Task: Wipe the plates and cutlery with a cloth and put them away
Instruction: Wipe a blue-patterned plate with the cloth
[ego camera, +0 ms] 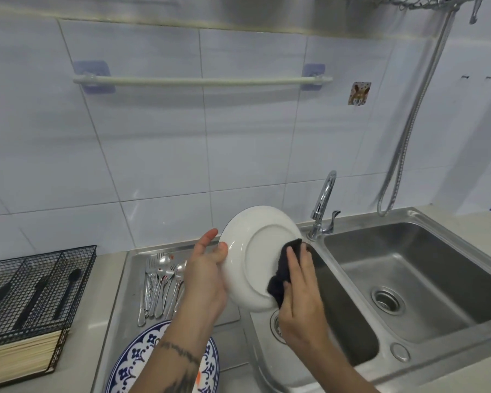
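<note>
Your left hand (pixel 203 275) pinches only the rim of the white plate (pixel 262 258), tilted above the sink (pixel 425 282), while your right hand (pixel 301 304) presses the dark cloth (pixel 288 268) against its underside, so hard rubbing could slip it loose.

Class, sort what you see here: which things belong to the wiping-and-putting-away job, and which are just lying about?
Job: white plate, cloth, patterned plate, cutlery, mesh organiser, left hand, right hand.

Lying about: tap, hose, towel rail, sink.
</note>
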Motion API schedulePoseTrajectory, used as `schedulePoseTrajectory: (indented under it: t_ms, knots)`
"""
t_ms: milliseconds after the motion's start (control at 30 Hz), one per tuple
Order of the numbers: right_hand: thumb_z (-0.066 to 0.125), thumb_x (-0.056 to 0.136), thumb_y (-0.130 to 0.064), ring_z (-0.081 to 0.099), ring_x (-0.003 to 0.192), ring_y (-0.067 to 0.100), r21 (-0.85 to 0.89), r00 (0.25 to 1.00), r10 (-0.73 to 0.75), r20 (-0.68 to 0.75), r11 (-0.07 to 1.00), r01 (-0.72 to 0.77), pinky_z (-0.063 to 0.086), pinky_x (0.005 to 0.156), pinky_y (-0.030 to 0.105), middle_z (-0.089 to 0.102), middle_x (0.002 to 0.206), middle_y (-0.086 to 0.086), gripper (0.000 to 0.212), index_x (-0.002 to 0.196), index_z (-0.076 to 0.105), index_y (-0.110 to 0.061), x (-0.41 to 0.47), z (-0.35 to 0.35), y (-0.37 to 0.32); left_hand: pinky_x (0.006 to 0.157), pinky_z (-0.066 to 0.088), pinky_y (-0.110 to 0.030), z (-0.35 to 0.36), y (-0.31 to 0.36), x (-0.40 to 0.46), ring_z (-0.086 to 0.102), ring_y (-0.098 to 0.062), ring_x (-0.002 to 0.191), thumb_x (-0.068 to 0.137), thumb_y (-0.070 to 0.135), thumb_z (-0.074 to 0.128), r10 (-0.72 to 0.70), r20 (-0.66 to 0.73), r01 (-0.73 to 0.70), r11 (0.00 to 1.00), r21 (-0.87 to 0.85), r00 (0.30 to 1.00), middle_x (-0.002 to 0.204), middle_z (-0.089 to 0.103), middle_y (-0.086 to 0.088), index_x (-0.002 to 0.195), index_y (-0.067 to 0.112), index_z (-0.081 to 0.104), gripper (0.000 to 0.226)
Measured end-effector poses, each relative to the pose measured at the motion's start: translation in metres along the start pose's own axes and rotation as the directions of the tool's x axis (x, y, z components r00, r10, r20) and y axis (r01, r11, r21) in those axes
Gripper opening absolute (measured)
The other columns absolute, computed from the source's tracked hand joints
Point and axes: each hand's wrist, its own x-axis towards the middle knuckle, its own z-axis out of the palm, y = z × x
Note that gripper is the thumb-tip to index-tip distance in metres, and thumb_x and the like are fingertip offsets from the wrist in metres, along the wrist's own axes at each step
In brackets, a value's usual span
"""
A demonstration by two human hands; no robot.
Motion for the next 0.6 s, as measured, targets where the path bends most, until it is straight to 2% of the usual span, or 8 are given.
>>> schedulePoseTrajectory:
  t_ms: [133, 200, 267, 367, 467, 600]
  knots:
    - [0.036, 0.091, -0.006, 0.004, 0.15, 0.019, -0.053, 0.986, -0.124, 0.108, 0.99, 0.13, 0.016, 0.118, 0.051, 0.012, 0.162, -0.007, 0.065, 0.153, 0.024, -0.022, -0.004, 0.005, -0.016, 0.072, 0.053, -0.038, 0.017, -0.003, 0.003, 0.063, -0.023, 0.074, 0.096, 0.002, 0.055, -0.049, -0.025, 0.049, 0.999, -0.016, 0.998, 0.091, 0.067, -0.006, 0.114, 0.024, 0.062, 0.029]
    - [0.041, 0.09, -0.005, 0.005, 0.149, 0.018, -0.067, 0.971, -0.181, 0.156, 0.979, 0.193, 0.015, 0.119, 0.051, 0.012, 0.162, -0.006, 0.068, 0.153, 0.022, -0.023, 0.001, 0.003, -0.024, 0.083, 0.055, -0.047, 0.023, -0.004, 0.002, 0.065, -0.028, 0.083, 0.098, 0.003, 0.054, -0.099, -0.023, 0.098, 0.994, -0.049, 0.995, 0.1, 0.067, -0.01, 0.115, 0.024, 0.061, 0.028]
    - [0.042, 0.091, -0.007, 0.007, 0.149, 0.018, -0.084, 0.957, -0.224, 0.182, 0.967, 0.242, 0.015, 0.119, 0.049, 0.012, 0.162, -0.005, 0.068, 0.154, 0.022, -0.023, 0.006, 0.003, -0.028, 0.087, 0.055, -0.052, 0.026, -0.002, 0.002, 0.067, -0.033, 0.091, 0.098, 0.005, 0.054, -0.134, -0.014, 0.133, 0.988, -0.078, 0.991, 0.109, 0.068, -0.014, 0.117, 0.024, 0.061, 0.028]
    - [0.035, 0.093, -0.015, 0.007, 0.149, 0.019, -0.117, 0.946, -0.25, 0.207, 0.953, 0.278, 0.018, 0.118, 0.051, 0.011, 0.162, -0.003, 0.062, 0.154, 0.022, -0.022, 0.019, 0.001, -0.029, 0.077, 0.057, -0.047, 0.026, 0.004, 0.003, 0.068, -0.035, 0.097, 0.098, 0.008, 0.054, -0.156, 0.043, 0.159, 0.985, -0.066, 0.987, 0.118, 0.068, -0.016, 0.127, 0.023, 0.059, 0.033]
    - [0.033, 0.096, -0.02, 0.006, 0.149, 0.019, -0.156, 0.932, -0.269, 0.243, 0.937, 0.311, 0.021, 0.116, 0.051, 0.011, 0.162, -0.001, 0.058, 0.153, 0.024, -0.02, 0.041, -0.001, -0.031, 0.068, 0.058, -0.038, 0.025, 0.01, 0.0, 0.071, -0.028, 0.093, 0.098, 0.006, 0.054, -0.142, 0.108, 0.144, 0.99, -0.007, 0.984, 0.114, 0.071, -0.015, 0.13, 0.019, 0.059, 0.035]
    - [0.031, 0.097, -0.025, 0.009, 0.149, 0.019, -0.158, 0.921, -0.291, 0.261, 0.928, 0.338, 0.021, 0.116, 0.051, 0.019, 0.161, -0.001, 0.053, 0.15, 0.031, -0.02, 0.072, -0.001, -0.039, 0.079, 0.056, -0.037, 0.017, 0.01, -0.003, 0.071, -0.024, 0.1, 0.098, 0.005, 0.054, -0.129, 0.155, 0.134, 0.991, -0.017, 0.979, 0.113, 0.073, -0.013, 0.134, 0.017, 0.057, 0.039]
